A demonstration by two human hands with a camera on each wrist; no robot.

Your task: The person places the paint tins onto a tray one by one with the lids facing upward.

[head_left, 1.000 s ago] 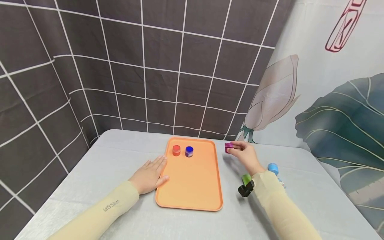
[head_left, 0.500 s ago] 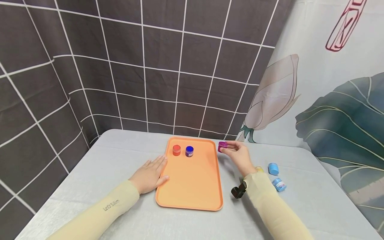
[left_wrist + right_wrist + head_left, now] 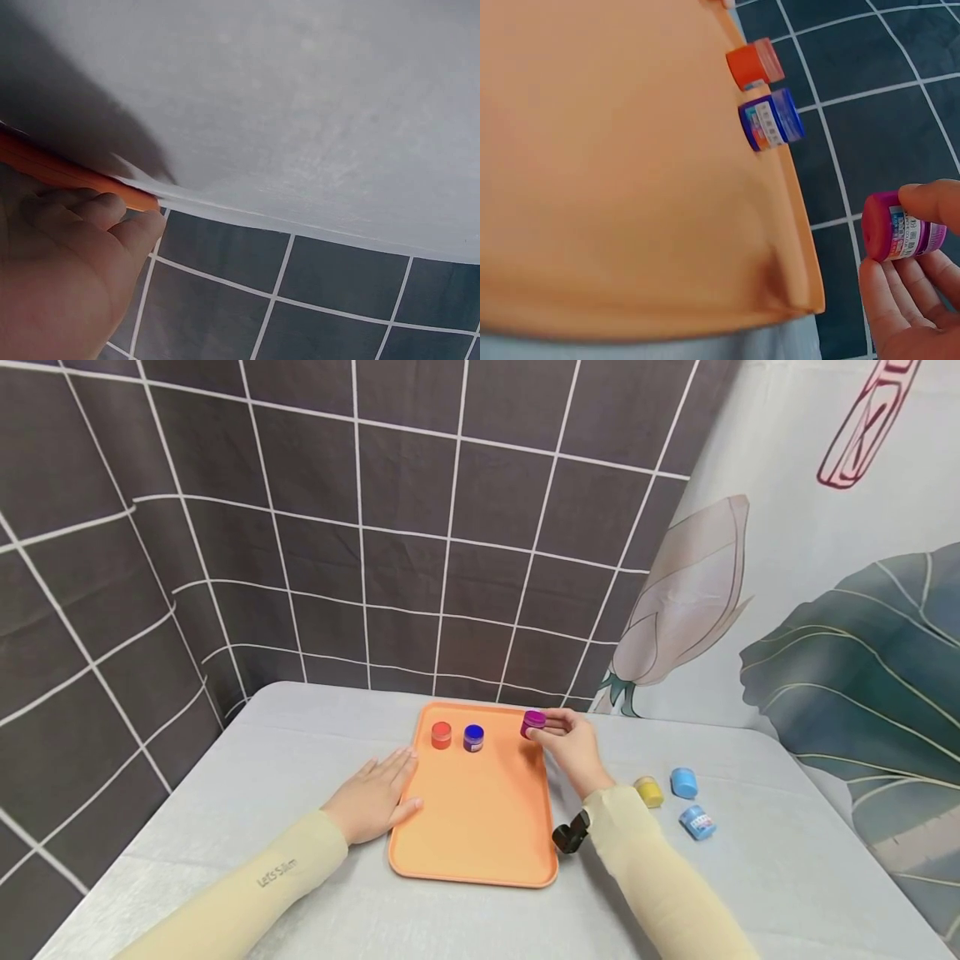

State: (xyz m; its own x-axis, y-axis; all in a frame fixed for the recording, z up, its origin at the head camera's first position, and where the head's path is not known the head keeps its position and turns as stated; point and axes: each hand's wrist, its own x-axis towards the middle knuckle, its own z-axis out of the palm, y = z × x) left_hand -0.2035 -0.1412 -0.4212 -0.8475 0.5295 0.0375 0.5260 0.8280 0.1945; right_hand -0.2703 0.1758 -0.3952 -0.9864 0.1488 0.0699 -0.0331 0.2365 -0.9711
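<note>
The right hand (image 3: 576, 750) pinched a purple lidded jar (image 3: 533, 724) between thumb and fingers, above the far right corner of the orange tray (image 3: 480, 827). The left hand (image 3: 378, 797) lay with fingers extended on its left rim. Good handling, I judged, meant keeping the jar level, the tray steady, and the blue jar (image 3: 473, 738) unbumped.
</note>
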